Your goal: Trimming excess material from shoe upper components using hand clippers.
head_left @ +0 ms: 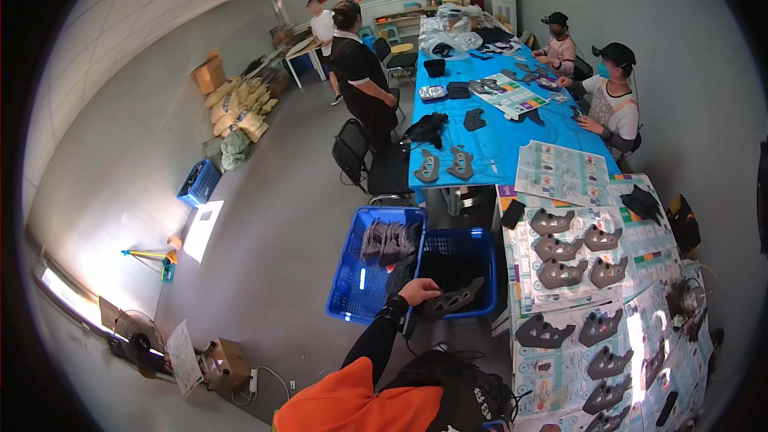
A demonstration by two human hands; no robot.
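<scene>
My left hand (420, 291), with a black sleeve and a wristband, reaches over the two blue crates. Its fingers are closed on the end of a dark grey cut-out piece (458, 301), flat and curved with holes in it. The piece is tilted above the near side of the right blue crate (494, 272), which holds dark material. Beside it, the left blue crate (342, 276) contains a stack of thin dark grey pieces (390, 242). My right hand does not show.
To the right, a paper-covered table (580, 304) carries several similar grey pieces (562, 274). A blue-covered table (436, 116) stands ahead, with two people seated along its right side. Two others stand at the left, near a black chair (352, 148). Sacks (240, 108) lie by the wall.
</scene>
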